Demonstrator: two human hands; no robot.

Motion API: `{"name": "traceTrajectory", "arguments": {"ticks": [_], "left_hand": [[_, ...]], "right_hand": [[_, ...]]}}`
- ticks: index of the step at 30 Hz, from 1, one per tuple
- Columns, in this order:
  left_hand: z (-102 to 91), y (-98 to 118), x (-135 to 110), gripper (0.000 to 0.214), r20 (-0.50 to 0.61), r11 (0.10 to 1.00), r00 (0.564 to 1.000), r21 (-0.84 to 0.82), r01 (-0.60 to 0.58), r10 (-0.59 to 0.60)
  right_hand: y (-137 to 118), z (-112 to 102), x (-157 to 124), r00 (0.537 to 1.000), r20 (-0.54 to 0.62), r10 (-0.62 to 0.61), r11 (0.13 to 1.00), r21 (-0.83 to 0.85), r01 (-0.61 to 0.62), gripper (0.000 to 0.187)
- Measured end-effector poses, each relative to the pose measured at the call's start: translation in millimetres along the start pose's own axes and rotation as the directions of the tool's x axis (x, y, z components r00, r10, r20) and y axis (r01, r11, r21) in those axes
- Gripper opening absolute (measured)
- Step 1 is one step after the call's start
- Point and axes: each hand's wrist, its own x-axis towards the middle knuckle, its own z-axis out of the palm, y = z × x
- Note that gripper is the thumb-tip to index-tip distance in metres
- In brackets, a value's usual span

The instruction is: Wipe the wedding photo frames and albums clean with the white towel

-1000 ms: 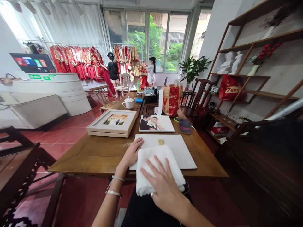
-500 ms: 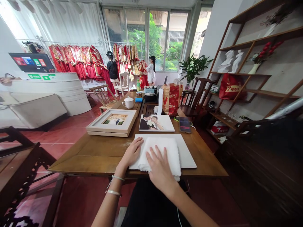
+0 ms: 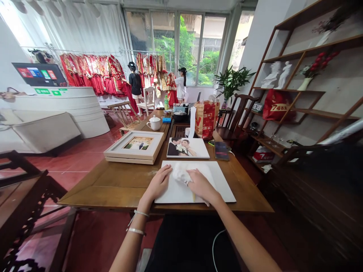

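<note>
A flat white panel [image 3: 222, 189] lies at the front edge of the wooden table [image 3: 113, 181]. My left hand [image 3: 160, 180] rests on the panel's left side, fingers stretched out over its surface. On the panel's middle, my right hand [image 3: 200, 185] is closed on a white cloth [image 3: 180, 172], which is bunched up ahead of its fingers and partly hidden beneath it. Just beyond the panel lies a photo print [image 3: 187, 148] of a couple. Stacked light wooden picture frames [image 3: 134, 147] sit to its left, the top one holding a photo.
A phone [image 3: 221, 150] with a cable lies right of the print. Behind stand a red and tan paper bag [image 3: 207, 119], a white lidded cup [image 3: 154, 123] and a dark pot [image 3: 180, 115]. Two people are near racks of red garments [image 3: 93, 75]. Shelves [image 3: 297, 90] rise at the right.
My right hand has gone from lying spread on the cloth to gripping it, and the cloth is now bunched toward the panel's far side. My left hand stays in place.
</note>
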Motion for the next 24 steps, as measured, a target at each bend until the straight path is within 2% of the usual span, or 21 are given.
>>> {"name": "traceTrajectory", "arguments": {"ticks": [2,7,11,16,20,24], "left_hand": [[-0.2,0,0,0.039,0.0,1.0,1.0,-0.004,0.001,-0.001],[-2.5,6,1,0.039,0.013,1.0,1.0,0.006,-0.016,0.016],[-5.8,13,2,0.04,0.027,0.999,0.999,0.0,-0.042,0.042],[-5.4,12,1,0.04,0.023,1.0,1.0,0.008,-0.021,0.021],[-3.3,7,-1,0.04,0.023,0.999,0.999,0.022,0.024,-0.025],[-3.1,6,-2,0.04,0.018,0.999,1.0,0.03,0.021,-0.021]], "right_hand": [[4,-5,24,1.0,-0.003,-0.023,0.999,0.031,0.023,0.035],[2,-6,74,0.993,0.023,-0.113,0.989,0.099,0.11,0.031],[-2,1,91,0.983,0.066,-0.168,0.979,0.127,0.159,0.034],[9,-3,74,0.994,0.034,-0.1,0.994,0.039,0.099,0.045],[35,-16,44,0.997,-0.034,0.065,0.992,-0.108,-0.068,0.049],[64,-26,13,0.971,-0.136,0.196,0.951,-0.214,-0.222,0.051]]}}
